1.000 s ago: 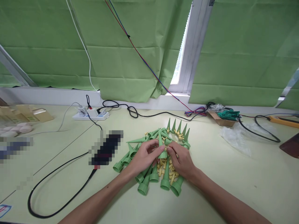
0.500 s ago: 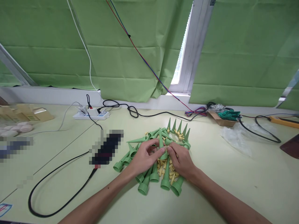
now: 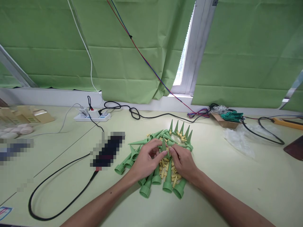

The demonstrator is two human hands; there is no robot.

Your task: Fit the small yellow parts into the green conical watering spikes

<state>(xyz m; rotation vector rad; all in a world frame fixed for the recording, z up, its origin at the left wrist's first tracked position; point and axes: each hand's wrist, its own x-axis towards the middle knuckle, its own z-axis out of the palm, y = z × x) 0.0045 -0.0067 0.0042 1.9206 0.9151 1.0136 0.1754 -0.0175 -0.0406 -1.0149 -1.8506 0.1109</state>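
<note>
My left hand is closed around a green plastic watering spike, thumb and fingers around its shaft with the pointed end up. Close against it, my right hand pinches a small yellow plastic piece, mostly hidden by the fingertips, at the side of the spike. Beneath and around both hands lies a pile of green spikes with wide hollow ends. Loose yellow pieces are scattered among them. Behind the hands, several spikes with yellow pieces fitted lie in a curved row.
A dark, pixelated device with a black cable lies at the left. Farther back are a power strip and a long black cable. An open cardboard box and a clear plastic bag lie at the right.
The green spike in my left hand has tilted, and its tip now shows lower. Its wide end, visible before between my hands, is now mostly out of sight. Both hands stay nearly in place.
</note>
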